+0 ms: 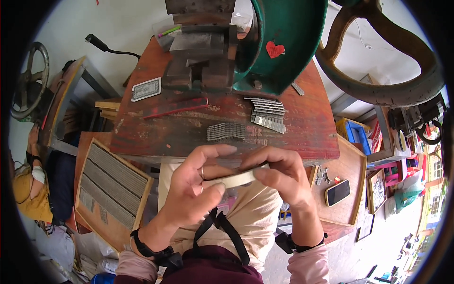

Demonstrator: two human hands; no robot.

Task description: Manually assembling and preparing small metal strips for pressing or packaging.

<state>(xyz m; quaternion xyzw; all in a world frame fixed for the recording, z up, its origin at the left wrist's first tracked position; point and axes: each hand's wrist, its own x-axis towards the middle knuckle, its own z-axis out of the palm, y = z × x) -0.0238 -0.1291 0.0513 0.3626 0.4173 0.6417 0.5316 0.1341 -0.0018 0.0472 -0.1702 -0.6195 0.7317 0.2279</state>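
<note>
Both my hands hold one roll of pale masking tape [235,179] edge-on over my lap, just in front of the red wooden bench [312,128]. My left hand [194,189] pinches its left side with thumb and fingers. My right hand [281,177] grips its right end from above. On the bench beyond my hands lie a short row of small grey metal strips [226,131] and a taller stacked pile of the same strips [268,113].
A green cast-iron press [283,42] with a dark steel die block [201,52] stands at the bench's back. A wooden tray of grey strips [111,184] sits at my left. A side shelf at my right carries a phone [337,192] and keys [322,175]. Another person [30,184] sits far left.
</note>
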